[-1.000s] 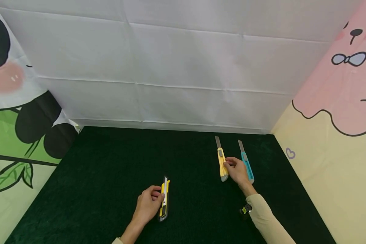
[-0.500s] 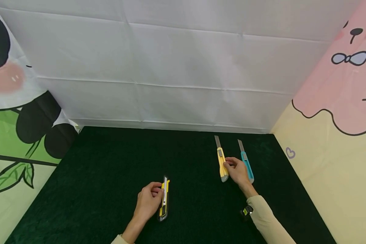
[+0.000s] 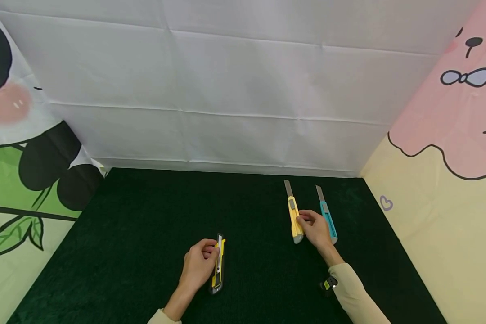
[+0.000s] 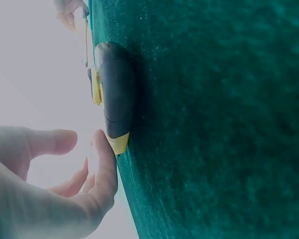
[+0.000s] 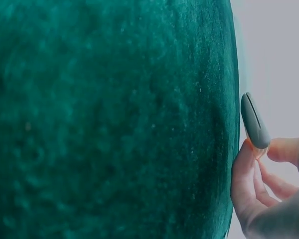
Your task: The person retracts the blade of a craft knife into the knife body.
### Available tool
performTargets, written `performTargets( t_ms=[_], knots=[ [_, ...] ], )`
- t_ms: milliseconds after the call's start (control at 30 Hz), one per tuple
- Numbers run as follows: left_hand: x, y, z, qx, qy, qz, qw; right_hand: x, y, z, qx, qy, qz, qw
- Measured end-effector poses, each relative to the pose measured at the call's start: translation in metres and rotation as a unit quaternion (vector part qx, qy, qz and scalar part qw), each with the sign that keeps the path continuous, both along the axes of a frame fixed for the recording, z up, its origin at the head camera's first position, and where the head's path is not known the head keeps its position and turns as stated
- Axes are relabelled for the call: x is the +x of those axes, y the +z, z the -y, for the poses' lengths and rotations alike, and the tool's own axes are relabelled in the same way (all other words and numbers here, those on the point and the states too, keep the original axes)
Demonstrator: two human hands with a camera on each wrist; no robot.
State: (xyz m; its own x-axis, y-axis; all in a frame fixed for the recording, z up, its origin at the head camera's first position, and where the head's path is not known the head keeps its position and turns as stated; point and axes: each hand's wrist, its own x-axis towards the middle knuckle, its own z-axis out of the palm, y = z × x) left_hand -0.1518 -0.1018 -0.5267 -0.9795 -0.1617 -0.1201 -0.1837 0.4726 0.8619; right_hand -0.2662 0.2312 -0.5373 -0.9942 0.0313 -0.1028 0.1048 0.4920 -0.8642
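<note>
Inspector: What is differing from the frame of a second ago?

Clerk: Very little. The left grip is sitting slightly farther forward along the black-and-yellow cutter, which is keeping its place on the green-covered bench. The pale yellow cutter is showing a faint shift, its butt now standing a touch nearer the camera. The teal cutter is staying put.

Inspector: Which way are they pointing?

Clerk: The pale yellow cutter is pointing its blade toward the white backdrop, its long axis leaning a little left at the far end. The teal cutter is lying roughly parallel, blade likewise away. The black-and-yellow cutter is running almost straight away, its far end leaning slightly right.

Inspector: And relative to each grip?

Clerk: The right grip is pinching the nearer half of the pale yellow handle from the right; whether that cutter is touching the bench, I cannot tell. The teal cutter is lying just right of it, partly hidden. The black-and-yellow cutter is lying just right of the left grip.

Inspector: Is the left grip holding it?

Clerk: No. Thumb and forefinger are standing apart, the forefinger reaching the cutter's yellow end; contact is remaining unclear.
</note>
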Motion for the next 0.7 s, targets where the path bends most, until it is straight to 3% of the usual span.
performTargets(
  t_ms=[700],
  knots=[
    [-0.006, 0.006, -0.004, 0.034, -0.029, -0.027, 0.9986, 0.012, 0.003, 0.001, 0.007, 0.008, -0.028, 0.9995]
  ],
)
